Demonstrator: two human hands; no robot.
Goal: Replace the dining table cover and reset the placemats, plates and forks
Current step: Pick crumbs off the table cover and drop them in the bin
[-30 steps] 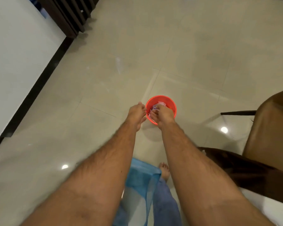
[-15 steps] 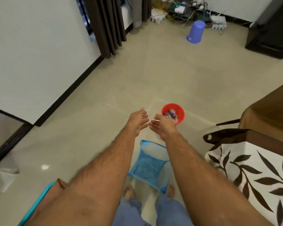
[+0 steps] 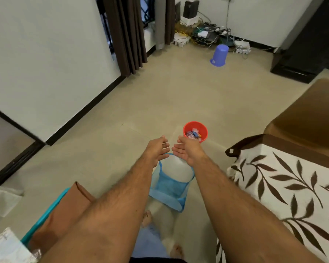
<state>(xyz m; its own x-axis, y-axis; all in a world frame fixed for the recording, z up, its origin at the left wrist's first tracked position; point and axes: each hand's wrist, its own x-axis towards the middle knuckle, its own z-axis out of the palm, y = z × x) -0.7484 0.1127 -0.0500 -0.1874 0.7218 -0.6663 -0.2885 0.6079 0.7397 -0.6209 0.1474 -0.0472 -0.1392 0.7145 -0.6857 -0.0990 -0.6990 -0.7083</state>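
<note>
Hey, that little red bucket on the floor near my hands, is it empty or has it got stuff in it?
It has things in it. The red bucket stands upright with small blue and pinkish bits inside; what they are is too small to tell.

Even, soft indoor brightness, faint shadows, wide-angle bending at the edges, slight blur on the near forearms.

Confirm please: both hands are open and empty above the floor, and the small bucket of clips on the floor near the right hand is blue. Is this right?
Not quite: in the head view the small bucket of clips is red, not blue. The rest holds: the left hand and right hand are open and empty above the floor.
</note>
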